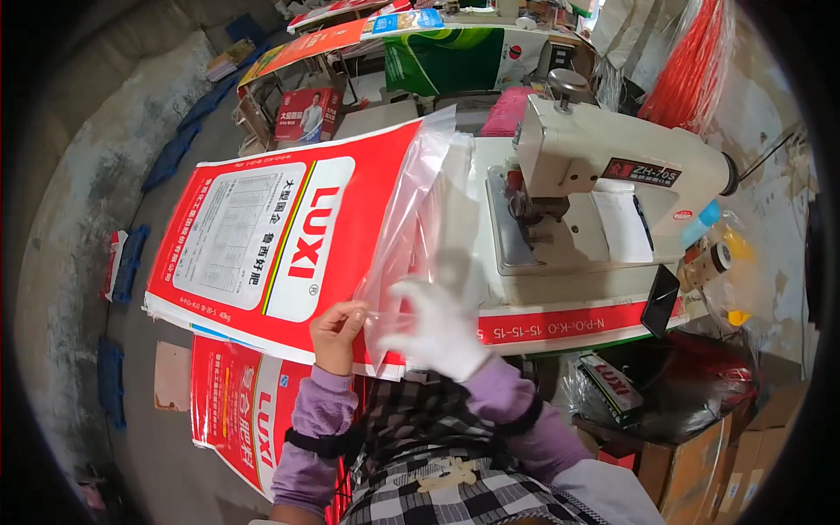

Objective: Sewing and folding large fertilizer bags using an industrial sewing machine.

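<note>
**Clear film [398, 232] pinched at the edge of a printed bag [284, 245]**

A bit of the clear film is pinched between thumb and fingertips of the bare left hand [333, 339], near the lower right corner of the printed bag. The right hand [444, 332], gloved in white and blurred, is held just beside it, fingers curved and spread apart; whether the film is touched by it cannot be told. The film is seen along the bag's right edge, between its red border and a pale sewing machine [604, 166]. A second red bag [229, 394] is partly covered by the first. A black phone [660, 300] is propped near the machine's lower right corner, and red strands [691, 66] are hung behind.
</note>
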Available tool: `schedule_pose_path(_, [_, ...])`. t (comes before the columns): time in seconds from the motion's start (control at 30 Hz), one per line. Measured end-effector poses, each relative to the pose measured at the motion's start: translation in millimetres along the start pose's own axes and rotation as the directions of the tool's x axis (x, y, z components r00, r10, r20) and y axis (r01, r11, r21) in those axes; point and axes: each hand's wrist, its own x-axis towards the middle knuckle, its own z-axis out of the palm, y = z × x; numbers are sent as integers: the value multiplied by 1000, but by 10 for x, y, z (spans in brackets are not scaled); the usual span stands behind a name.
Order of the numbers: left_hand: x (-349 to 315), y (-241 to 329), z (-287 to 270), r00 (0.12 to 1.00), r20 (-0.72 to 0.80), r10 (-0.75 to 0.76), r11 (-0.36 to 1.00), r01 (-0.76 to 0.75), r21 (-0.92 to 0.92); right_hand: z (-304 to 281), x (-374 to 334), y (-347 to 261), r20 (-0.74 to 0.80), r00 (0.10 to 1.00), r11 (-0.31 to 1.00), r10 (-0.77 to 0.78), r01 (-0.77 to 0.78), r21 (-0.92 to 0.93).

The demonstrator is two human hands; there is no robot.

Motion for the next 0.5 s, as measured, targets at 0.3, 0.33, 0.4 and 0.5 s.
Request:
schedule_pose_path(0.3, [249, -99, -149, 893, 309, -328, 619, -44, 784, 865, -221, 262, 190, 922, 758, 339, -387, 526])
schedule_pose_path(0.33, [277, -45, -202, 823, 284, -492, 431, -53, 901, 820, -254, 323, 265, 929, 819, 258, -356, 450])
schedule_pose_path(0.4, [256, -114, -283, 916, 224, -333, 713, 89, 696, 790, -333, 367, 305, 945, 857, 114, -249, 451])
schedule_pose_path(0.5, [145, -129, -318, 935, 142, -325, 872, 238, 429, 685, -367, 228, 420, 907, 889, -8, -186, 419])
